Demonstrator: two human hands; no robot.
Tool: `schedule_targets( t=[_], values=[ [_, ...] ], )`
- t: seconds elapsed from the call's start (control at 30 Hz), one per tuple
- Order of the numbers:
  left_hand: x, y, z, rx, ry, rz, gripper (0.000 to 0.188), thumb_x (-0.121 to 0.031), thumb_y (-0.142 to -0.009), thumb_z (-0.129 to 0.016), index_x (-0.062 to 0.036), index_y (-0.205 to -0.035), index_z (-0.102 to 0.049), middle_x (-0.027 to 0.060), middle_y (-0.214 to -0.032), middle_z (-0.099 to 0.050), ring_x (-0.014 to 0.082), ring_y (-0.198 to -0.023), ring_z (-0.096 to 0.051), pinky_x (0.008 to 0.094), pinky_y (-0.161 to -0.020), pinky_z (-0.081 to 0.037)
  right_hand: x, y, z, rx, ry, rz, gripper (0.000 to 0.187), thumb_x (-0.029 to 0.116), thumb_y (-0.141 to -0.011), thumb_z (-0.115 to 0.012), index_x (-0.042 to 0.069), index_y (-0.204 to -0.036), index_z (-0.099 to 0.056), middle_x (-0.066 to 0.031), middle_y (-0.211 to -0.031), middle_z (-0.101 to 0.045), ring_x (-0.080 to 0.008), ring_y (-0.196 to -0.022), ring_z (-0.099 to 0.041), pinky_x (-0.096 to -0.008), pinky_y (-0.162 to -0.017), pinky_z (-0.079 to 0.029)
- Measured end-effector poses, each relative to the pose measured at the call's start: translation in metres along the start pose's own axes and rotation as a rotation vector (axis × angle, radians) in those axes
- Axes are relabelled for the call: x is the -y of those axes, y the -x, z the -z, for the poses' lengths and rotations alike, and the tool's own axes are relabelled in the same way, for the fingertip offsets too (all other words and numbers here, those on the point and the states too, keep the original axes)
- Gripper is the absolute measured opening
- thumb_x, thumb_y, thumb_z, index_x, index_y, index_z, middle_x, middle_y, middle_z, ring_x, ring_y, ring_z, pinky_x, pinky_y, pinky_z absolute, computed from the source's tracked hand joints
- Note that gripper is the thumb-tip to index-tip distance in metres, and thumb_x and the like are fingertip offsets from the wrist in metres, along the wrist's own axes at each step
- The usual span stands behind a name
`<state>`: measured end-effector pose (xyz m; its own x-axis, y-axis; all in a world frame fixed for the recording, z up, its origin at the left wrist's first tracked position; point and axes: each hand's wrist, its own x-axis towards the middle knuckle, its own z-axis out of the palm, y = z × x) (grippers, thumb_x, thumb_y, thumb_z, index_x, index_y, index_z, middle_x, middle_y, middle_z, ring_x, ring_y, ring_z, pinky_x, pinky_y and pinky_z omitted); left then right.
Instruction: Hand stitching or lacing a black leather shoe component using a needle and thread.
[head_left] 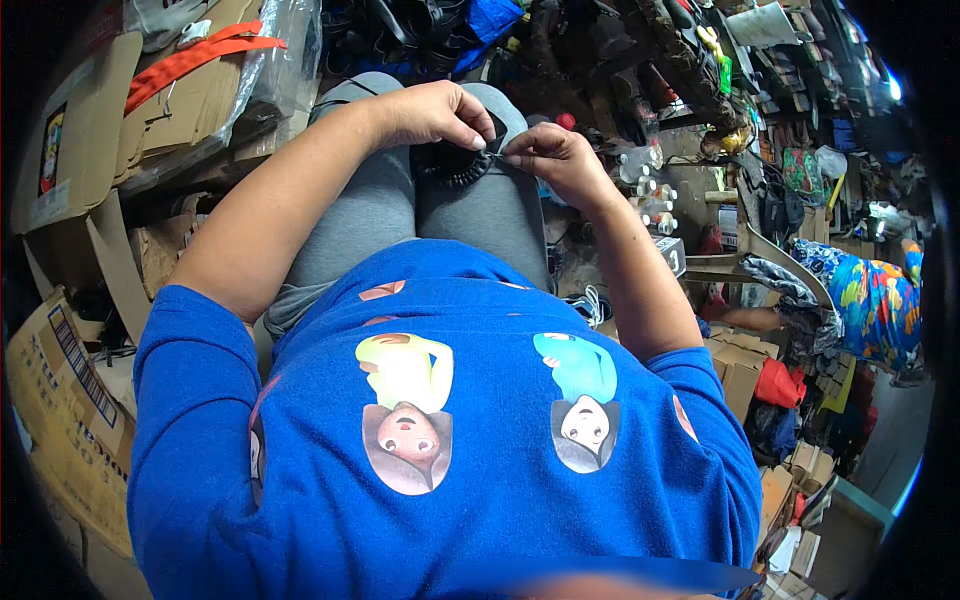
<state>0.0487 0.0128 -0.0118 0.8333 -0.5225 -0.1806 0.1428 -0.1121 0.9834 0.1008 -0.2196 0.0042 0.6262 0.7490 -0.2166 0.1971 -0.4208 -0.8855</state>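
Across my lap, in grey trousers [365, 200], lies a black thing [462, 174] with a ribbed, coil-like edge; its exact kind is hard to make out. My left hand [445, 113] is bent over its far side, thumb and fingers closed on it. Just to the right, my right hand [562, 160] pinches something thin, like a thread or wire end, close to the black thing's edge. The two hands' fingertips are nearly touching. A thin dark cord [350, 84] runs over my left knee.
Cardboard boxes [85, 130] stand at the left, with an orange-red strip [205, 58] on top. Small bottles [655, 200] cluster right of my knees. A person in bright patterned clothing [875, 305] is at the far right. Piled dark goods [420, 35] lie ahead.
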Motion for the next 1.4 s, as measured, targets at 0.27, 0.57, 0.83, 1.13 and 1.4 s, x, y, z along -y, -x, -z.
schedule_targets(
  t=[0.27, 0.57, 0.83, 1.13, 1.4],
  values=[
    [0.001, 0.001, 0.000, -0.010, 0.011, -0.016, 0.026, -0.015, -0.078, -0.067, -0.0016, -0.099, -0.067, 0.0026, -0.086, -0.065, 0.0102, -0.081, -0.057, 0.0248, -0.077, -0.044, 0.006, 0.001, 0.002, 0.018, 0.028, -0.022, 0.010, 0.006, -0.079, -0.070, 0.004, -0.088, -0.070, -0.0003, -0.085, -0.059, -0.0079, -0.080, -0.057, -0.0232, -0.072, -0.047],
    [-0.002, 0.003, 0.000, -0.031, 0.005, 0.056, 0.027, -0.012, -0.077, -0.068, -0.0022, -0.102, -0.067, 0.0050, -0.091, -0.067, 0.0124, -0.087, -0.060, 0.0272, -0.086, -0.044, 0.001, 0.002, 0.000, 0.012, -0.015, -0.021, 0.011, 0.009, -0.079, -0.071, 0.006, -0.090, -0.070, -0.0011, -0.082, -0.065, -0.0076, -0.078, -0.058, -0.0235, -0.071, -0.047],
    [0.006, 0.000, 0.002, -0.006, 0.028, -0.008, 0.028, -0.011, -0.077, -0.067, -0.0019, -0.103, -0.067, 0.0056, -0.092, -0.067, 0.0127, -0.087, -0.060, 0.0262, -0.084, -0.045, 0.004, 0.002, 0.000, 0.011, 0.015, -0.041, 0.012, 0.010, -0.079, -0.071, 0.005, -0.089, -0.070, -0.0011, -0.084, -0.065, -0.0079, -0.078, -0.059, -0.0237, -0.071, -0.047],
    [0.005, 0.003, -0.001, -0.025, 0.013, -0.041, 0.026, -0.016, -0.077, -0.067, -0.0016, -0.098, -0.067, 0.0028, -0.087, -0.066, 0.0098, -0.081, -0.058, 0.0240, -0.076, -0.044, 0.012, 0.003, -0.002, 0.003, 0.066, -0.038, 0.012, 0.007, -0.078, -0.071, 0.005, -0.090, -0.070, 0.0002, -0.083, -0.062, -0.0074, -0.079, -0.058, -0.0230, -0.071, -0.047],
    [0.000, 0.004, 0.000, -0.005, -0.007, -0.012, 0.027, -0.011, -0.077, -0.067, -0.0008, -0.101, -0.067, 0.0062, -0.091, -0.068, 0.0126, -0.085, -0.060, 0.0274, -0.083, -0.046, 0.007, 0.002, -0.008, 0.002, -0.014, -0.071, 0.011, 0.006, -0.079, -0.070, 0.004, -0.089, -0.070, -0.0004, -0.082, -0.063, -0.0070, -0.077, -0.058, -0.0232, -0.071, -0.047]
  ],
)
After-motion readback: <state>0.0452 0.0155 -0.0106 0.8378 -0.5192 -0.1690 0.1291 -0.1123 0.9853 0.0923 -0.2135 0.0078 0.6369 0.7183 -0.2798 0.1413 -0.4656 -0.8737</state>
